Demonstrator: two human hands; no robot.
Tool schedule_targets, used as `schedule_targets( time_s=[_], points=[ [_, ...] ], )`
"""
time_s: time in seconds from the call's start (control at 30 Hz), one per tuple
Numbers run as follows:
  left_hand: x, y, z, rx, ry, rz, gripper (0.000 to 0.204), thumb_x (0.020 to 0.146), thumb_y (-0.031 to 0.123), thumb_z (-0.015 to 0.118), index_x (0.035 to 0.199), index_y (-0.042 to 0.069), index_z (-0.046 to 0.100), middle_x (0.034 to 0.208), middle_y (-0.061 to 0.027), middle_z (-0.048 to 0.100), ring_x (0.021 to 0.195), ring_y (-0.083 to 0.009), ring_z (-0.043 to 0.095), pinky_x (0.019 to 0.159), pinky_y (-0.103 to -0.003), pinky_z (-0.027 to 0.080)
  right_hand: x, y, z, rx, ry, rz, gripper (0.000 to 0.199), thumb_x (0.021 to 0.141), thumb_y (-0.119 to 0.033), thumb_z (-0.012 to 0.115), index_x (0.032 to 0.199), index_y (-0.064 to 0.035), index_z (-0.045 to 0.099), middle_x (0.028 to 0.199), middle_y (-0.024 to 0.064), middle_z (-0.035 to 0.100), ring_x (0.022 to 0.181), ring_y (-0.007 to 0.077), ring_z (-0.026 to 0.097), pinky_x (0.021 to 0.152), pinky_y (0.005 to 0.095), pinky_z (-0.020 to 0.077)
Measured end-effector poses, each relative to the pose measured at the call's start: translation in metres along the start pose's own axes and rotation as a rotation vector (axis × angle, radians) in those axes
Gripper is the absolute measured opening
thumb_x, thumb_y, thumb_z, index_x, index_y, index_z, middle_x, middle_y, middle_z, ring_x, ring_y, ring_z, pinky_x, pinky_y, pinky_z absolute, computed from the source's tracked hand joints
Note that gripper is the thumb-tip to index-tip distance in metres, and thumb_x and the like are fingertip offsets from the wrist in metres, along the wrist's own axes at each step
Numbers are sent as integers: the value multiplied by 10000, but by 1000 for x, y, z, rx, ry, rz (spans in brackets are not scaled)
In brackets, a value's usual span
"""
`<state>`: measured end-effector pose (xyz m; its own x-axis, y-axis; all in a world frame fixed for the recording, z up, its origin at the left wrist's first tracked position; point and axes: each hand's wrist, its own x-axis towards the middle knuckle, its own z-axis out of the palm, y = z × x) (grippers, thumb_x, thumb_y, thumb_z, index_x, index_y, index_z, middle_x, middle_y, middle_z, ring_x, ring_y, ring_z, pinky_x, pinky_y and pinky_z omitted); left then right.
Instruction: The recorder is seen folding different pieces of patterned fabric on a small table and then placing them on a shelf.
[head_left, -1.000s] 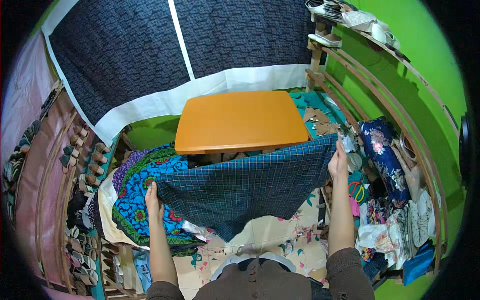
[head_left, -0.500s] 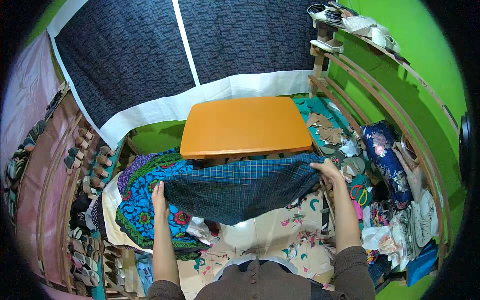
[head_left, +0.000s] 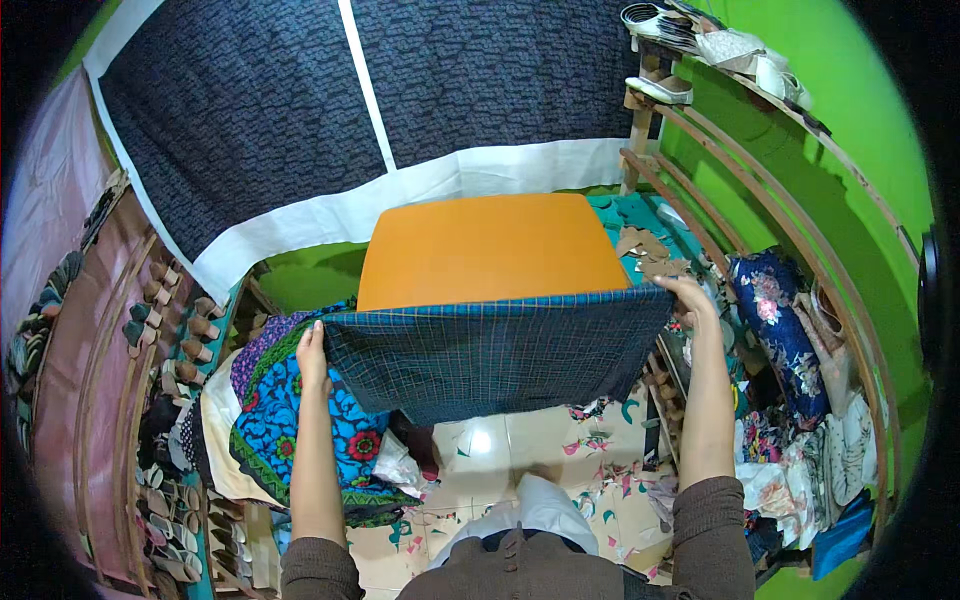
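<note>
A dark blue-green checked cloth (head_left: 490, 360) hangs stretched between my two hands in front of an orange table (head_left: 490, 245). My left hand (head_left: 313, 355) pinches its upper left corner, thumb on top. At the upper right corner my right hand (head_left: 690, 300) grips the cloth, some fingers hidden behind it. The top edge runs nearly straight along the table's near edge and covers it. Whether the cloth touches the tabletop I cannot tell. Its lower edge hangs free above the tiled floor.
A bright blue flowered cloth (head_left: 290, 400) lies heaped at the left. Shoe racks (head_left: 185, 350) line the left side. Folded fabrics (head_left: 800, 460) and a navy floral roll (head_left: 780, 325) are stacked at the right. Coloured scraps (head_left: 600, 440) litter the floor. White shoes (head_left: 663, 90) sit on wooden rails.
The cloth has been pulled wider and straighter, its top edge now level and taut. My right hand has moved up and to the right. My left hand has risen slightly.
</note>
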<state>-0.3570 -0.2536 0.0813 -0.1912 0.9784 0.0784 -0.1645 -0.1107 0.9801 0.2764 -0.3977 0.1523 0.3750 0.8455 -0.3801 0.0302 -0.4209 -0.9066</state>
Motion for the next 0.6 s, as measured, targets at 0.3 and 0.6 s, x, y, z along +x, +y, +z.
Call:
schedule_targets(
  time_s=[0.3,0.6],
  points=[
    [43,-8,48,58,115,-21,217,889,234,547,958,33,588,908,-17,615,789,-107,573,712,-256,452,76,-39,-16,9,22,-287,195,864,-183,564,1003,-48,580,913,15,612,827,138,579,761,325,469],
    [86,-15,92,222,149,-37,290,919,277,494,826,26,604,749,24,570,681,-62,482,634,-225,389,201,-65,-10,-595,55,-386,331,868,-233,539,1016,62,565,1027,156,601,986,277,559,866,355,412]
  ],
)
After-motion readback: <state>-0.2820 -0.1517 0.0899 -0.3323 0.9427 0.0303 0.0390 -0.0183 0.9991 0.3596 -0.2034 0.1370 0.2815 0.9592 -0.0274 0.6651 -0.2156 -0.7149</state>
